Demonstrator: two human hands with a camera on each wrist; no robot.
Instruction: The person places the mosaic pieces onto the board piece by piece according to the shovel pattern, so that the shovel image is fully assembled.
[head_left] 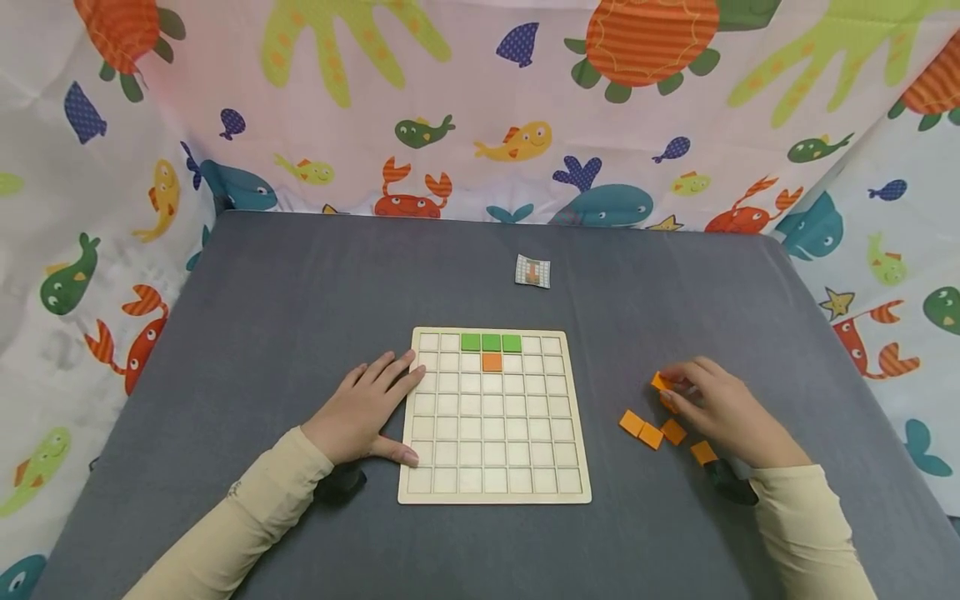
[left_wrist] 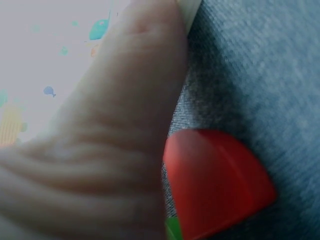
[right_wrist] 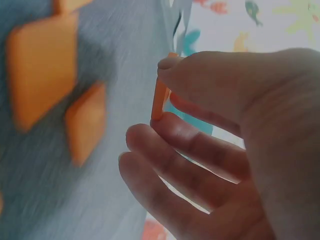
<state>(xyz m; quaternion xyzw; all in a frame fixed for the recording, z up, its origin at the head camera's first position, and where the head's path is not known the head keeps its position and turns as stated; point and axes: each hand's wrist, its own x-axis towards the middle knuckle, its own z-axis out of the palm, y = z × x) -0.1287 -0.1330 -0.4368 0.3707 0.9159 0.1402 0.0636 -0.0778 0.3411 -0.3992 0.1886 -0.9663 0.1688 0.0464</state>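
Note:
A pale wooden grid board lies on the grey table, with three green tiles in its top row and an orange tile under the middle one. My left hand rests at the board's left edge, fingers spread and touching the rim. To the right of the board, my right hand pinches a square orange tile between thumb and fingertip. Several loose orange tiles lie on the cloth around and below that hand.
A small printed card with a grid pattern lies beyond the board. Behind the table hangs a curtain with sea animals. Near the left wrist shows a red rounded thing of unclear kind.

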